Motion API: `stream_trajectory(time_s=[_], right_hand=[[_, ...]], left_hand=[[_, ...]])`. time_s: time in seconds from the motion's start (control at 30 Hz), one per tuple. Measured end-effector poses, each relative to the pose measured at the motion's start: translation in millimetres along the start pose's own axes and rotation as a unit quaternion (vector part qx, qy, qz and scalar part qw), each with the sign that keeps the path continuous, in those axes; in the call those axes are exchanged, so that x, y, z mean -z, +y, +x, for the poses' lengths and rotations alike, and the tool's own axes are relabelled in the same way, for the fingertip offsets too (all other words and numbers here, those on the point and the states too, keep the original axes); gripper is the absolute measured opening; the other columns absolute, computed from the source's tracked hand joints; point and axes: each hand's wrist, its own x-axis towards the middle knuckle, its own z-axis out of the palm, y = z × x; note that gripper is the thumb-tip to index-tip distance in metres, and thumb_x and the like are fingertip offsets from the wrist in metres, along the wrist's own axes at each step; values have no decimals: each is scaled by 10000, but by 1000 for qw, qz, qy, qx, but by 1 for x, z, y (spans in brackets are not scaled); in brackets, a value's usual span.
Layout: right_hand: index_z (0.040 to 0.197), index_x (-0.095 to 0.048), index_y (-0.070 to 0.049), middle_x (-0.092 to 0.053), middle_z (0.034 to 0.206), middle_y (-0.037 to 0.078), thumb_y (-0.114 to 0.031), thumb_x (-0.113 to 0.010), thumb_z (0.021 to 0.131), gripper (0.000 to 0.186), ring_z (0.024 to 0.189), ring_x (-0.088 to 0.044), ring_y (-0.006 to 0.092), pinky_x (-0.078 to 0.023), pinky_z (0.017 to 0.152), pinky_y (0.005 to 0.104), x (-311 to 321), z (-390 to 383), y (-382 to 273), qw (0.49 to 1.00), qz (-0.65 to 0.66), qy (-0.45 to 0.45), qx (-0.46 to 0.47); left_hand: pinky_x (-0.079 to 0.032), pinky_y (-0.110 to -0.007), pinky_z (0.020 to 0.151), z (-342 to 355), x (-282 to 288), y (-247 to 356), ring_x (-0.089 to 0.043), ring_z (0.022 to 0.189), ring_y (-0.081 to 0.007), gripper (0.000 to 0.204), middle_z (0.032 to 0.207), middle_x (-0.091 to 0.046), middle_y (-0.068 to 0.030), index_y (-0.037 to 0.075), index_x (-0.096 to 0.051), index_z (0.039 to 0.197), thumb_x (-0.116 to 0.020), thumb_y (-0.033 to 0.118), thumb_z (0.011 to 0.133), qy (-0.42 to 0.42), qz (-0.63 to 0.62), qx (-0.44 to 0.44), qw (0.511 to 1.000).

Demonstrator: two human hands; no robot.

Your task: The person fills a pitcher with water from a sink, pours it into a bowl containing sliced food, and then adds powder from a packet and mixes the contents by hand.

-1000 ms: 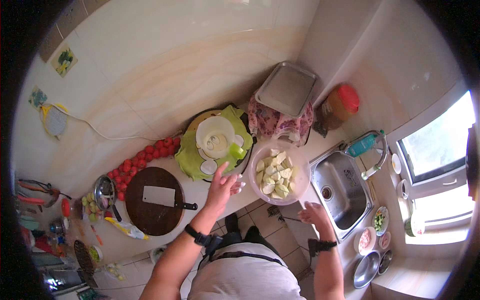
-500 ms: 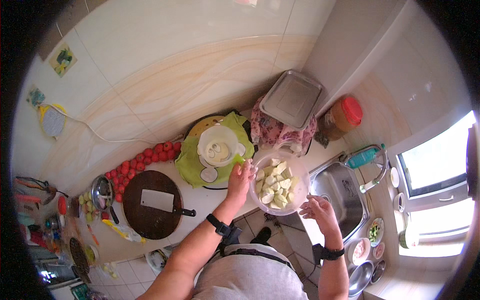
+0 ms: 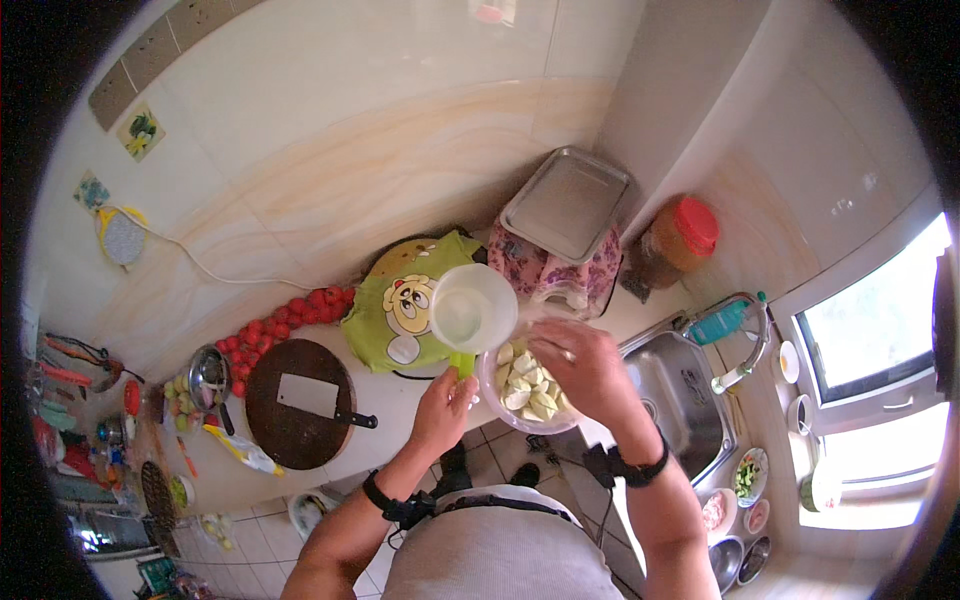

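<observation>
My left hand (image 3: pixel 442 412) is closed around the green handle of a translucent plastic dipper (image 3: pixel 492 300), held up in front of a green cartoon-printed cloth (image 3: pixel 400 310). Whether the dipper has liquid in it is hard to tell. To its lower right is a clear plastic bowl (image 3: pixel 545 428) with pale, peeled chunks (image 3: pixel 527 388) inside. Over the bowl's right side reaches my right hand (image 3: pixel 585 365), its fingers stretched out to the left and nothing visible in them. It covers part of the bowl and the chunks.
A cleaver (image 3: pixel 308 394) lies on a round dark chopping board (image 3: pixel 300 440) at the left, beside a row of red tomatoes (image 3: pixel 262 338). A metal tray (image 3: pixel 570 205) sits on a floral cloth at the back. On the right are a steel sink (image 3: pixel 685 395), a red-lidded jar (image 3: pixel 680 240) and several small bowls.
My left hand has lifted the dipper off the green cloth and to the right. My right hand has moved from beside the bowl to over it.
</observation>
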Motion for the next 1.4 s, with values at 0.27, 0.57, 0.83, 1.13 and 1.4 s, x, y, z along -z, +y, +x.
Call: stream_trajectory(time_s=[0.27,0.57,0.83,1.13,1.4], right_hand=[[1025,-750,-47,-749,970,169,-128,-677,873,187,937,-713,400,-571,866,484,-90,35,76,949,-227,-203,82],[897,-766,-45,-758,855,155,-147,-691,844,137,793,-727,342,-583,753,456,-104,17,114,924,-283,-244,81],[1001,-755,-30,-703,799,0,-166,-639,1033,182,640,-594,92,-489,575,242,45,9,35,949,244,-21,-198],[879,-723,9,-689,744,27,-180,-662,1007,237,645,-628,120,-539,588,298,-24,1,120,954,152,-85,-245],[886,-747,-77,-752,822,104,-256,-746,851,182,771,-748,299,-603,697,423,-83,-18,192,953,-126,-277,-1]], left_hand=[[-552,-434,771,-41,-16,9,-707,896,-326,327,1042,-690,-206,-3,-628,1205,-618,295,1070,-76,160,-28,984],[-547,-418,749,-47,-23,11,-692,834,-311,291,930,-666,-180,11,-633,1196,-643,267,1059,-117,191,-51,973],[-576,-327,766,-56,9,-6,-699,848,-150,309,962,-719,-79,7,-616,1252,-591,277,1103,-82,85,7,993],[-546,-296,746,-55,49,2,-636,781,-107,259,873,-662,-23,26,-615,1121,-551,277,1122,-4,78,17,997],[-544,-300,765,-51,48,20,-629,798,-118,274,893,-647,-37,34,-590,1068,-511,287,1137,-2,2,37,999]])
